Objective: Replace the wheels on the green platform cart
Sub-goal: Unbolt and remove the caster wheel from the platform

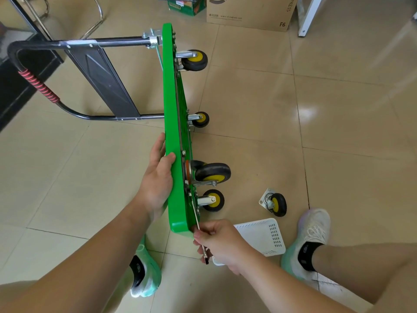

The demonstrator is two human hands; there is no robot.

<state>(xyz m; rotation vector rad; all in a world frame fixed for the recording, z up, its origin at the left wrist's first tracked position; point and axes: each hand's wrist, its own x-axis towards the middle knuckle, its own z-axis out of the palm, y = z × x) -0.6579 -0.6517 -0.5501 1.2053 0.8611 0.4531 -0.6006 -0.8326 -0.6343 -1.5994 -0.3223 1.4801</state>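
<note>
The green platform cart [174, 123] stands tipped on one long edge on the tiled floor [338, 132], its underside facing right. Four wheels are bolted to that underside, all black with yellow hubs: one at the far end [194, 60], a second below it [201, 119], a larger-looking third nearer the person [212, 173] and a fourth just under that [213, 200]. A fifth, loose wheel [274, 204] on its mounting plate lies on the floor to the right of the cart's near end, well apart from it.

Two hands are at work. The left hand [158, 177] grips the cart's upper edge near the third wheel, thumb hooked over the rim and fingers against the deck side. The right hand [222, 241] is closed round one thin metal wrench [204, 249], whose far end reaches up along the underside by the cart's near corner.

One black handle [79, 44] juts left from the cart's far end, with one patch of red cord [38, 86] wound on it. One white perforated basket [264, 236] sits on the floor right of the cart's near corner, partly behind the right hand. Two shoes show, one [144, 272] below the cart and one [309, 236] to its right. One cardboard box [248, 12] stands beyond the cart's far end.
</note>
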